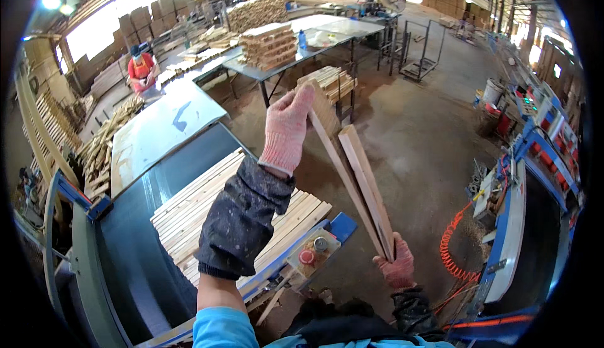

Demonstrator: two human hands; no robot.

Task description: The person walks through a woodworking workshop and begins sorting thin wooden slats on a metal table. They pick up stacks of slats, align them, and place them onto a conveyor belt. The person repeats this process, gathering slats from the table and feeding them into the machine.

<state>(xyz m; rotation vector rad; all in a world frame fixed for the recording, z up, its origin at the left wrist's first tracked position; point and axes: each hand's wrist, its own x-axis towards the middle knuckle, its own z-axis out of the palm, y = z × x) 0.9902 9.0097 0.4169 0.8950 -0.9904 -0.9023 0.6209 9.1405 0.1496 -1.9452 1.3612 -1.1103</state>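
Head camera shows us holding two long pieces of sawn wood near the centre of the frame, slanting down to lower right: a broad board (333, 151) with a pale, straight edge and browner face, and a slimmer square-edged strip (367, 184) along its right side. They part toward the top and meet at the bottom. Our gloves are coarse pink knit; our dark left sleeve (242, 213) is creased and speckled. At lower left, straight pale wooden slats (195, 204) lie in close rows on a smooth dark conveyor belt (129, 241), near a dusty control box (318, 257) with a round red button. An orange coiled hose (444, 245) curls at lower right.

Toward the upper right stands a pale bucket (492, 91); we cannot tell what it holds. A blue bottle (302, 39) stands on a metal table (244, 68) at upper centre, beside stacked wood pieces (268, 49).

Our left hand (289, 121) is closed on the board's upper end, above the strip's free top. Our right hand (399, 265) wraps the lower ends of both pieces.
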